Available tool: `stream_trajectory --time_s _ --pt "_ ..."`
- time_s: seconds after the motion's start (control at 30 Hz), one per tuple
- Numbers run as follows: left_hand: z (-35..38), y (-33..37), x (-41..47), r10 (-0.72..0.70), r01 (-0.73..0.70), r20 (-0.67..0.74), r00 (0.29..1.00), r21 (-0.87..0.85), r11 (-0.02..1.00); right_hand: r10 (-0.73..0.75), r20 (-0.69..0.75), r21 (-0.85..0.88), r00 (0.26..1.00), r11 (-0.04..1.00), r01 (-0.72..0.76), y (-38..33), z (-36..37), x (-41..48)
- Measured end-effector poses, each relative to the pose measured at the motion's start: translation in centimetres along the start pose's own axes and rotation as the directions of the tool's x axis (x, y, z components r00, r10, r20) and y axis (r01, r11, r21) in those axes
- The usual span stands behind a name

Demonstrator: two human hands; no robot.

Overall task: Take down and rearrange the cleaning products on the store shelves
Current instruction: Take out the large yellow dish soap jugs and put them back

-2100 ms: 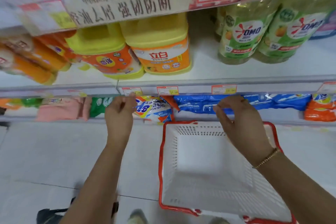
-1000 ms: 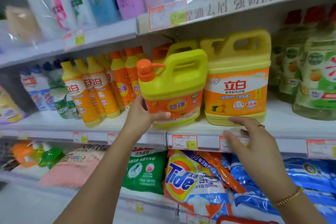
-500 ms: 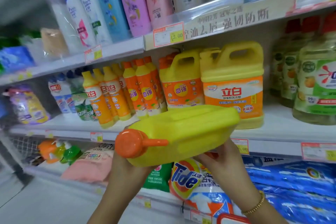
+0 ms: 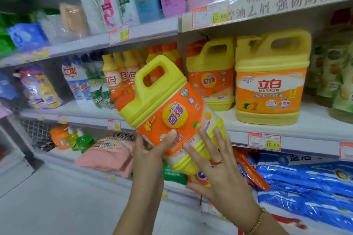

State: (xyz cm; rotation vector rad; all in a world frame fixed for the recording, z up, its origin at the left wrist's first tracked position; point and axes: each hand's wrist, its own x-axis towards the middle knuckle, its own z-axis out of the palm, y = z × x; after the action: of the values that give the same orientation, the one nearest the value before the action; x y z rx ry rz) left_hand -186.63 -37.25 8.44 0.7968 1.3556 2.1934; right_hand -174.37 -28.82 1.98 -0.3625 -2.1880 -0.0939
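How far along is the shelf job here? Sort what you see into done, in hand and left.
Done: one orange-and-yellow detergent jug is off the middle shelf. In hand: it is tilted, the left-hand grip holding its lower part, the right-hand grip pressing flat against its base. Left: placing it; two similar jugs stand on that shelf.

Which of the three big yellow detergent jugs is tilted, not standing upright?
The front jug, gripped by the left hand and steadied by the flat right hand. The middle jug and the right jug stand upright on the shelf.
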Motion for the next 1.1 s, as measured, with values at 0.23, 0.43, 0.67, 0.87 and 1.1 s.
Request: stream_trajectory --time_s 0.23,0.43,0.67,0.87,1.1 --pt "0.0 2.5 -1.6 -0.059 0.086 0.176 0.983 -0.149 0.985 -0.119 -0.363 -0.038 0.924 0.993 0.113 -0.9 -1.1 2.0" --pt "-0.7 4.3 -1.2 -0.037 0.094 0.301 0.953 -0.177 0.98 0.148 -0.344 0.451 0.927 0.892 0.025 -1.5 -3.8 3.5" --pt "-2.6 3.6 -0.7 -0.027 0.05 0.307 0.951 -0.066 0.997 0.451 0.284 0.957 0.846 -0.073 -0.282 -2.2 -5.6 3.3" --pt "-3.6 4.0 -0.9 -0.098 0.116 0.346 0.933 -0.032 0.993 0.229 0.616 0.695 0.754 -0.609 -0.383 -0.5 -5.3 2.1" --pt "-1.6 3.9 -2.4 0.012 -0.003 0.063 0.998 -0.146 0.989 0.518 0.242 0.699 0.82 0.492 -0.518 -4.3 -7.0 4.6"
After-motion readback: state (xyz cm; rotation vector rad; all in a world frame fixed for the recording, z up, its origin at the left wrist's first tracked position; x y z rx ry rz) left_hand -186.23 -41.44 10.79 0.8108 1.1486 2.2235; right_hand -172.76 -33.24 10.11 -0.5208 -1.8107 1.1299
